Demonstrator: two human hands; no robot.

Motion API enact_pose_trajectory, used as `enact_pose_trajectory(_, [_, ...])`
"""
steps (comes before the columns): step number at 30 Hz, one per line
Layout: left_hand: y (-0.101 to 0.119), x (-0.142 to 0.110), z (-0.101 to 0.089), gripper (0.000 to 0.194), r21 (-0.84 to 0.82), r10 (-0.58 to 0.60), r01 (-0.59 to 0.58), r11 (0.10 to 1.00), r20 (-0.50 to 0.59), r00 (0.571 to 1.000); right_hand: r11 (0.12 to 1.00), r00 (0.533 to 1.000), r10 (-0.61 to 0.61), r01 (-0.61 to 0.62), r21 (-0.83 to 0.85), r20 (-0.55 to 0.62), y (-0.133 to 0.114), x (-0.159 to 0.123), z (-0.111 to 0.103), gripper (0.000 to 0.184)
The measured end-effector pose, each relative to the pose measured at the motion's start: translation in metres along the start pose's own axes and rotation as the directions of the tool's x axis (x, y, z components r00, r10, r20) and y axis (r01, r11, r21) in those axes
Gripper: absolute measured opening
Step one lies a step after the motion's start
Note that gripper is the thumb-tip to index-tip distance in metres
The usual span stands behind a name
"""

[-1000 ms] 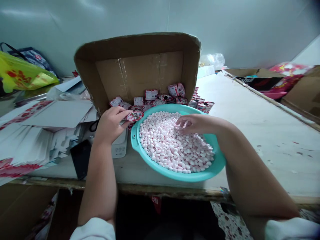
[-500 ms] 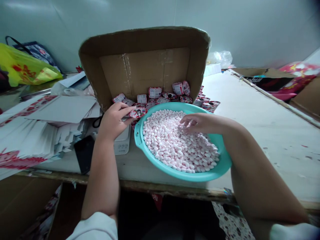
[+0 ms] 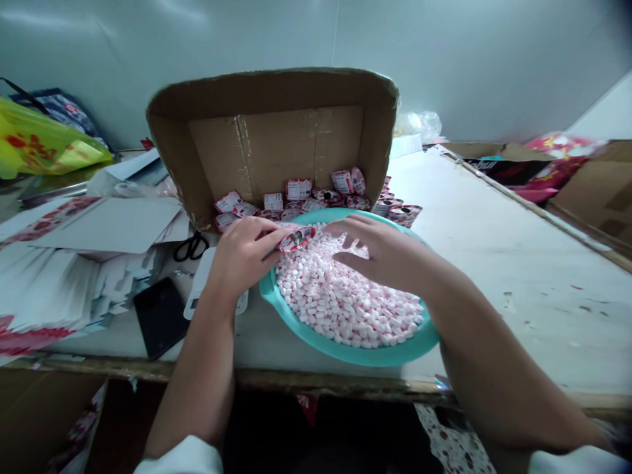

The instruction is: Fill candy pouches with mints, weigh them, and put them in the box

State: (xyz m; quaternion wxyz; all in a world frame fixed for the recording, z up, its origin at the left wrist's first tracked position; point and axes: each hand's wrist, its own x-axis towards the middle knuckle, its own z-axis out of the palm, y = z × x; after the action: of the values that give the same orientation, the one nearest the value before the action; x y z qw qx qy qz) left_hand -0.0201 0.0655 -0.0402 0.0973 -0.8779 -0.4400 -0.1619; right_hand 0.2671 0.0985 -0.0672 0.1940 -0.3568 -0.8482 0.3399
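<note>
My left hand is closed on a small red-and-white printed packet, held tilted over the left rim of a turquoise basin. White and pale pink candies shaped like small tablets fill much of the basin. Just above them is my right hand, its thumb and fingers apart and the fingertips close to the packet. No candy can be made out in its fingers. Behind the basin, several similar packets lie in a cardboard box turned on its side.
A white scale sits partly under my left forearm. Left of it are black scissors, a dark phone and stacks of flat white cartons. More packets stand right of the box. The table's front edge runs below the basin.
My left hand has brought the packet rightward over the basin's rim. My right hand has risen from among the candies and moved left, towards the packet. The view has shifted slightly.
</note>
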Motion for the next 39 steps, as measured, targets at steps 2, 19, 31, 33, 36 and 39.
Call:
enact_pose_trajectory(2, [0.006,0.002,0.002,0.028,-0.016,0.029,-0.029,0.999,-0.022,0.999,0.997,0.997,-0.074,0.074,0.016,0.025,-0.008,-0.001,-0.001,0.044])
enact_pose_trajectory(19, [0.036,0.012,0.011,0.028,-0.013,0.080,-0.082,0.997,-0.088,0.993,0.991,0.991,-0.128,0.129,-0.017,0.048,0.004,-0.005,0.002,0.045])
enact_pose_trajectory(31, [0.037,0.014,0.012,0.024,-0.005,0.131,-0.132,0.991,-0.059,0.990,0.993,0.983,-0.122,0.121,0.015,0.134,0.004,-0.003,0.002,0.040])
enact_pose_trajectory(33, [0.038,0.014,0.011,0.024,-0.017,0.124,-0.125,0.992,-0.051,0.991,0.991,0.982,-0.136,0.132,0.035,0.133,0.004,-0.003,0.002,0.039])
enact_pose_trajectory(36, [0.038,0.014,0.011,0.023,-0.026,0.114,-0.115,0.993,-0.047,0.992,0.991,0.985,-0.133,0.129,0.048,0.108,0.004,-0.003,0.000,0.038])
enact_pose_trajectory(39, [0.036,0.012,0.013,0.025,-0.028,0.093,-0.094,0.995,-0.043,0.995,0.987,0.985,-0.150,0.143,0.075,0.090,0.003,-0.002,-0.002,0.021])
